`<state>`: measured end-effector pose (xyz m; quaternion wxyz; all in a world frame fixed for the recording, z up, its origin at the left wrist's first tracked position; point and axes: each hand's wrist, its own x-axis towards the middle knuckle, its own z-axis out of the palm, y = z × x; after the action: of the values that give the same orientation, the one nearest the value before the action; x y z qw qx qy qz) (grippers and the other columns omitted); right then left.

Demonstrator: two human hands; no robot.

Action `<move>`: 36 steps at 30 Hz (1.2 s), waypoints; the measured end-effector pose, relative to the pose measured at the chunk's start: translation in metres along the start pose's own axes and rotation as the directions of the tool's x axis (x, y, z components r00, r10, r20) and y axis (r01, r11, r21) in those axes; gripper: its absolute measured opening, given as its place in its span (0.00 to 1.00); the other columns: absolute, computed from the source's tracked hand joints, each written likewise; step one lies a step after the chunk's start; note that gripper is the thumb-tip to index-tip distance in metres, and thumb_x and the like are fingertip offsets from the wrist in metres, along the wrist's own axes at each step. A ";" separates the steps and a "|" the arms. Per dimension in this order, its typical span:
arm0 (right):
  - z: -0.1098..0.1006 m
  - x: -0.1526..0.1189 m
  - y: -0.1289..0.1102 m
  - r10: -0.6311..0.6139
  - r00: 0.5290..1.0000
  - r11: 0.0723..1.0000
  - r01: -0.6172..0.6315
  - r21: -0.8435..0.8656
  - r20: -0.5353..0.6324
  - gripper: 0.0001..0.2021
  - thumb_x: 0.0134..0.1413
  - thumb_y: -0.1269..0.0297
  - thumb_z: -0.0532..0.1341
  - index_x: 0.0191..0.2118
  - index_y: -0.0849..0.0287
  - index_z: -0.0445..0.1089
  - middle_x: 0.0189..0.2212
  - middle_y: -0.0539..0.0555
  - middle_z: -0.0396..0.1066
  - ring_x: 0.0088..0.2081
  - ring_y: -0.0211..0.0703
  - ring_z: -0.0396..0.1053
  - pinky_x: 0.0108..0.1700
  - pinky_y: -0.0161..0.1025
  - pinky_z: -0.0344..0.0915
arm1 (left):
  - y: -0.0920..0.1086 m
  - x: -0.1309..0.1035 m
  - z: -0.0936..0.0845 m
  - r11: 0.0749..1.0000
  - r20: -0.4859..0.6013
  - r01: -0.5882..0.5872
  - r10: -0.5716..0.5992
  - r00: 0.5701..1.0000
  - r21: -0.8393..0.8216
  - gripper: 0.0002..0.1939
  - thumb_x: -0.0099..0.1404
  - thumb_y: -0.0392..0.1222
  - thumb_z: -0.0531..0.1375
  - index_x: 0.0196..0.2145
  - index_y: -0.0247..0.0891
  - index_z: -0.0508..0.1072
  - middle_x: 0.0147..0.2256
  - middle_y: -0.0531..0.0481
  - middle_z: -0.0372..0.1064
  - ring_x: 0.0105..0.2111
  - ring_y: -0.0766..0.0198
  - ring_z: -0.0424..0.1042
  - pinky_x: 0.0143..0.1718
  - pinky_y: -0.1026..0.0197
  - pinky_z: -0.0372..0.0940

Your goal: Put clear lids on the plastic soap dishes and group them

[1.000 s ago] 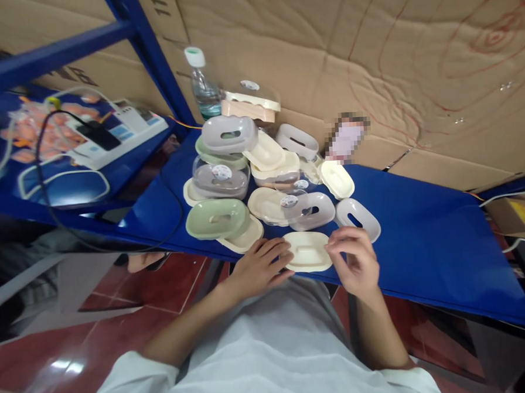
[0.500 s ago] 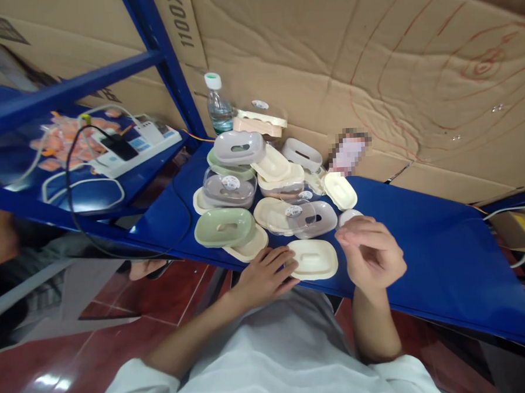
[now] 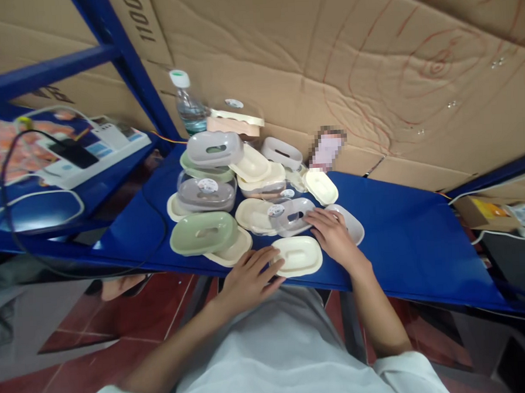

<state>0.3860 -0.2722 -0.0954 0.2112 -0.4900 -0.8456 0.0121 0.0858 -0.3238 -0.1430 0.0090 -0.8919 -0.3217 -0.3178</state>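
Note:
Oval soap dish parts in several colours crowd the blue table. My left hand (image 3: 252, 278) is open, its spread fingertips resting at the left edge of a cream oval tray (image 3: 298, 257) by the front edge. With fingers stretched out, my right hand (image 3: 335, 235) reaches over the right end of a grey slotted soap dish (image 3: 305, 208); whether it grips the dish is unclear. A clear cover with a white label (image 3: 276, 210) overlaps that dish. Partly behind my right hand lies another pale grey oval piece (image 3: 353, 227). To the left, a green slotted dish (image 3: 203, 233) rests partly on a cream tray (image 3: 235, 249).
Behind are stacked grey dishes (image 3: 213, 147), a water bottle (image 3: 191, 109) and a blurred phone-like object (image 3: 327, 149) against cardboard (image 3: 259, 56). A power strip (image 3: 97, 158) with cables occupies the left shelf. The blue tabletop (image 3: 405, 236) extends right, toward a small carton (image 3: 483, 214).
My right hand has moved left and forward from its curled, raised pose, opening over the grey dish. My left hand stays at the cream tray. The view has shifted right.

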 end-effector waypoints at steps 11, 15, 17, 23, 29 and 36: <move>-0.030 -0.031 -0.051 -0.132 0.991 0.987 0.131 0.087 0.001 0.15 0.78 0.69 0.59 0.62 0.52 0.75 0.56 0.55 0.82 0.61 0.48 0.77 0.71 0.55 0.60 | 0.000 -0.005 0.005 0.998 -0.214 0.048 -0.039 0.976 0.037 0.23 0.69 0.42 0.73 0.59 0.48 0.76 0.59 0.40 0.76 0.60 0.47 0.77 0.63 0.43 0.71; -0.031 -0.052 -0.061 -0.126 0.990 0.988 0.120 0.095 0.057 0.16 0.77 0.72 0.58 0.62 0.52 0.75 0.57 0.56 0.81 0.63 0.49 0.75 0.70 0.57 0.62 | 0.001 -0.001 -0.001 0.999 -0.163 0.020 -0.012 0.987 0.048 0.21 0.70 0.42 0.72 0.58 0.47 0.77 0.58 0.41 0.78 0.60 0.49 0.78 0.67 0.43 0.67; -0.031 -0.057 -0.062 -0.125 0.990 0.989 0.119 0.086 0.067 0.17 0.76 0.73 0.58 0.62 0.53 0.75 0.57 0.57 0.81 0.64 0.50 0.75 0.69 0.57 0.64 | 0.000 0.002 -0.003 0.999 -0.113 -0.009 0.013 0.994 0.038 0.17 0.72 0.42 0.71 0.57 0.45 0.78 0.58 0.43 0.79 0.60 0.51 0.78 0.69 0.45 0.66; -0.027 -0.062 -0.053 -0.140 0.990 0.987 0.139 0.082 0.017 0.14 0.76 0.69 0.62 0.62 0.54 0.76 0.56 0.58 0.81 0.62 0.51 0.76 0.64 0.55 0.70 | 0.000 0.002 -0.001 1.000 -0.067 -0.005 0.005 0.998 0.004 0.17 0.74 0.45 0.69 0.58 0.44 0.79 0.63 0.39 0.75 0.64 0.49 0.75 0.73 0.42 0.60; -0.017 -0.075 -0.050 -0.160 0.985 0.985 0.164 0.057 -0.059 0.13 0.74 0.67 0.65 0.60 0.57 0.77 0.53 0.59 0.83 0.59 0.52 0.77 0.60 0.51 0.75 | 0.003 0.002 -0.004 0.999 -0.068 0.034 -0.034 0.997 0.007 0.15 0.73 0.45 0.70 0.56 0.44 0.79 0.62 0.38 0.75 0.62 0.47 0.76 0.67 0.43 0.67; -0.030 -0.007 -0.055 -0.154 0.988 0.985 0.156 0.074 -0.026 0.16 0.79 0.57 0.59 0.62 0.54 0.77 0.56 0.58 0.82 0.60 0.53 0.77 0.63 0.52 0.71 | 0.002 0.005 -0.004 1.000 -0.041 0.004 -0.004 0.999 0.005 0.11 0.74 0.43 0.69 0.52 0.42 0.80 0.59 0.40 0.78 0.57 0.49 0.77 0.62 0.46 0.70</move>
<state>0.3552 -0.3121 -0.0577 0.2386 -0.4145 -0.8779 0.0229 0.0877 -0.3239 -0.1366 0.0173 -0.8845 -0.3239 -0.3352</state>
